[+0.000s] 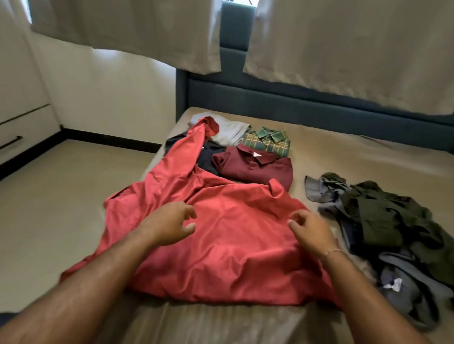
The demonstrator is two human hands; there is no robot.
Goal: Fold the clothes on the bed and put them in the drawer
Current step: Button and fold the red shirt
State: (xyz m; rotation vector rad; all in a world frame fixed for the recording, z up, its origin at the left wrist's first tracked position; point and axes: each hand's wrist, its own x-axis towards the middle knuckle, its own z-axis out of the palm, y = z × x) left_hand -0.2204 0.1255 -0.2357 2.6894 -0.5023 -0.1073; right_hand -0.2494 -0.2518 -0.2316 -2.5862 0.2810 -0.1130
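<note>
Beige bed (350, 155), red shirt (218, 236) spread under relaxed empty hands, folded shirts (254, 165) beyond, unfolded pile (388, 229) right

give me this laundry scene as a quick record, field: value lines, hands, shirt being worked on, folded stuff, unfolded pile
left hand: left hand loosely curled over the shirt, holding nothing
right hand: right hand loosely curled over it, holding nothing
current item: red shirt spread on the bed, one sleeve stretched toward the headboard
folded: maroon polo, green plaid shirt
unfolded: pile of dark clothes, to the right
drawer: drawer at far left, closed
</note>
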